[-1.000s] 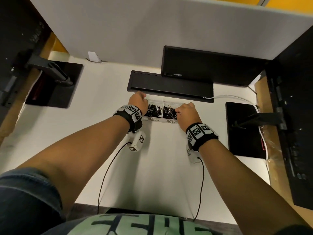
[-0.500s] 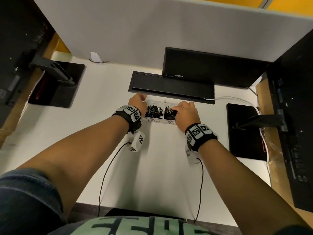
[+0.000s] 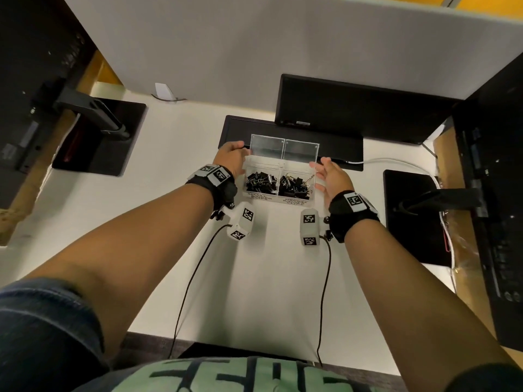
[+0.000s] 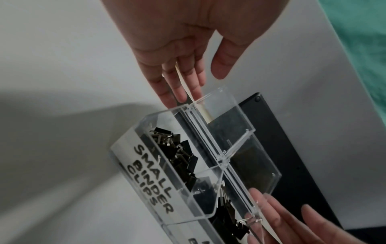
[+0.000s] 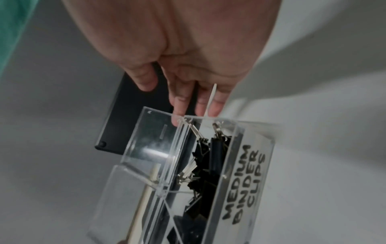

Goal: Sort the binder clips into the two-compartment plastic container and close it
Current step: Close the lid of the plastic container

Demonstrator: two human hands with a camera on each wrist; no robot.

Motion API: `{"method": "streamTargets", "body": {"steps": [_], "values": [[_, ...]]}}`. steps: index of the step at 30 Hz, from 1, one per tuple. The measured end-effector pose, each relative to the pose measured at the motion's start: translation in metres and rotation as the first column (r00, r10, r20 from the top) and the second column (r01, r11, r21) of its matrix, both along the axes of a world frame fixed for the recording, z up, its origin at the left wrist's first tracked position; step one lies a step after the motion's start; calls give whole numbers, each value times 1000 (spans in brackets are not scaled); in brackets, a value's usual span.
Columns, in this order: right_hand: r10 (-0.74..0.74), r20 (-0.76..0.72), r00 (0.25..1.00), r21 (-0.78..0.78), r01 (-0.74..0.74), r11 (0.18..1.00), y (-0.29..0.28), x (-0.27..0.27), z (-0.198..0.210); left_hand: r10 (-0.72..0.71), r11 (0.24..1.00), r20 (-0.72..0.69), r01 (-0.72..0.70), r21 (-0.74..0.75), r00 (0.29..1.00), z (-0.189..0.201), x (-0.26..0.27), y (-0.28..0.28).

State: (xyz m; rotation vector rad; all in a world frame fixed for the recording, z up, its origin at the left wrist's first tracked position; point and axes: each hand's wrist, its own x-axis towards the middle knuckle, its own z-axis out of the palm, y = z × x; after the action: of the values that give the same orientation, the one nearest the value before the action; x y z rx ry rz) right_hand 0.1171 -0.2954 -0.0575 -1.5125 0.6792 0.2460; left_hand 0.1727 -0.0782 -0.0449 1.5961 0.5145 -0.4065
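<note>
Binder clips [image 3: 278,182] fill both compartments of the clear plastic container [image 3: 278,200], which sits on the white tabletop [image 3: 169,193] just in front of a flat black device [image 3: 339,148]. Small black clips [image 4: 183,153] lie in the left compartment behind a white strip lettered SMALL BINDER CLIPS [image 4: 152,180]; larger ones [image 5: 211,158] with silver wire handles lie in the right compartment, labelled MEDIUM BINDER CLIPS [image 5: 244,183]. The hinged transparent lid [image 3: 284,148] stands open, tilted back over the rear edge, its two panels side by side.

Both hands flank the box. The left hand [image 3: 230,159] reaches along the left end, fingers [image 4: 177,85] extended and nearly straight, their tips at the rear left corner by the lid's hinge; whether they actually touch the plastic is hard to say. The right hand [image 3: 332,176] is spread beside the right end, fingers [image 5: 179,102] straight, tips at the rear right corner where lid and wall meet. Neither hand is curled around anything.

Each wrist wears a black band [image 3: 352,210] with square coded markers and a small white camera block [image 3: 308,227] trailing a black cable [image 3: 324,292]. Monitor stands [image 3: 96,137] sit on either side, well apart from the container.
</note>
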Motion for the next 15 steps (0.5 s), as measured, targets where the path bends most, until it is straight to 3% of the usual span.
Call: {"method": "streamTargets", "body": {"steps": [3,8,12,15], "values": [[-14,102,995,-56,20,998,-4,-10,1,0,1000,43,-1,25,999,-1,-7,5],[90,159,983,-307,-37,951,-3,-33,-7,-104,989,106,91,117,989,-22,-28,15],[292,159,943,-563,-156,811,0,-42,-22,-220,951,112,187,247,969,-30,-39,12],[362,135,922,-621,-206,756,2,-40,-20,-255,937,130,212,279,958,-27,-39,10]]}}
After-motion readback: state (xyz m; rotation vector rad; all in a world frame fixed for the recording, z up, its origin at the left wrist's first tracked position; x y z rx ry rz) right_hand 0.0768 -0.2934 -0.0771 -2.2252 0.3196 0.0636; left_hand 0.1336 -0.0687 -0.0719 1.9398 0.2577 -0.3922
